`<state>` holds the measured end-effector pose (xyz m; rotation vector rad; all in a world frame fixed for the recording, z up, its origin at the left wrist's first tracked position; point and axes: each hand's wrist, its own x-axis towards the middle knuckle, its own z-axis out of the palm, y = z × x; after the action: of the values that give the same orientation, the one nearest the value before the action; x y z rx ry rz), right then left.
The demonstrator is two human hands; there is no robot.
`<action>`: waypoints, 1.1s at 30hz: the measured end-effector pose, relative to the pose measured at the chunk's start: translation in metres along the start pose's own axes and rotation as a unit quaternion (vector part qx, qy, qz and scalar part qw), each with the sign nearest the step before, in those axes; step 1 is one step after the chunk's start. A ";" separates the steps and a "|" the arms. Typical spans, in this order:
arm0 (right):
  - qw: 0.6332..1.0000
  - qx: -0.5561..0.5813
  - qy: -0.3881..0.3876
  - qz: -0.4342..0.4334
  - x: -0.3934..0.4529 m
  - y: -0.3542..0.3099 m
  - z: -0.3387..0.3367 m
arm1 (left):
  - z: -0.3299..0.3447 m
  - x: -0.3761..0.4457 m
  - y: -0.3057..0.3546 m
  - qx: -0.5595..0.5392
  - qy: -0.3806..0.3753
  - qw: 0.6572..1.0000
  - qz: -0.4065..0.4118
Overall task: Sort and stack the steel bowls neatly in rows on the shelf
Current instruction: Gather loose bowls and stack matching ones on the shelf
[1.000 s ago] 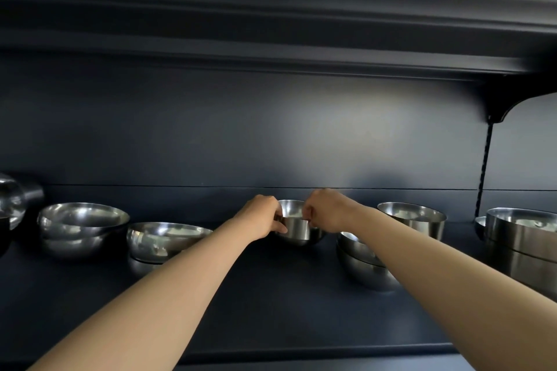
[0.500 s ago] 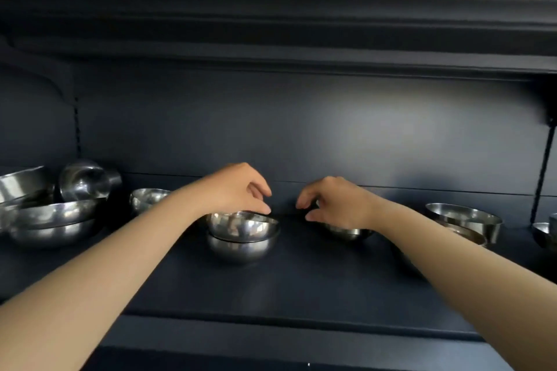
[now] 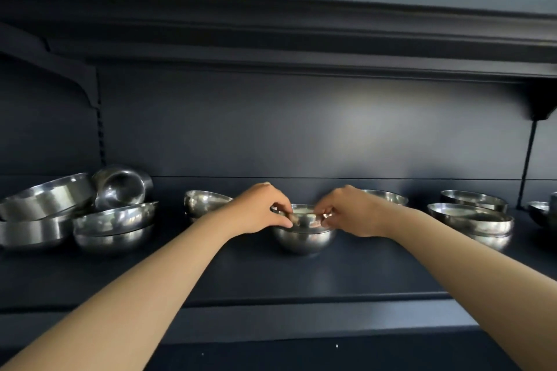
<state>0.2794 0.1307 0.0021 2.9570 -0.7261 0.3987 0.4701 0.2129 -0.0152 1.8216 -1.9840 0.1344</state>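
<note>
**Both hands on the centre bowl stack**

A dark shelf (image 3: 271, 274) runs the full width, with another shelf board overhead. On it stand several groups of steel bowls. Far left is a jumble: two wide straight-sided pans (image 3: 39, 214), one tilted on the other, a small bowl lying on its side (image 3: 122, 187) behind them, and a two-bowl stack (image 3: 113, 227) just beside. Left of centre, farther back, stands another bowl stack (image 3: 205, 202), partly hidden by the left forearm. At centre sits a stack of two (image 3: 304, 235). Right of it come a back bowl (image 3: 388, 196), a right stack (image 3: 473, 223), a shallow bowl (image 3: 473, 199) behind that, and an edge bowl (image 3: 542, 211) cut off by the frame.

The left hand (image 3: 259, 209) and right hand (image 3: 349, 211) reach forward with arms extended, each pinching the upper bowl's rim between thumb and fingertips on opposite sides.
</note>
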 end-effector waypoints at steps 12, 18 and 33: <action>0.999 -0.049 -0.004 -0.017 -0.004 -0.004 0.007 | 0.009 0.002 -0.013 0.008 -0.013 0.999 0.028; 0.999 -0.036 -0.008 -0.026 0.000 0.001 0.009 | 0.007 0.000 -0.013 0.016 -0.027 0.999 0.019; 0.997 -0.071 -0.027 -0.008 0.038 0.035 0.014 | 0.012 0.046 -0.019 0.070 -0.062 0.995 0.037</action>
<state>0.2988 0.0814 -0.0015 2.8465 -0.7050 0.2565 0.4838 0.1641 -0.0129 1.8829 -2.1790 0.1923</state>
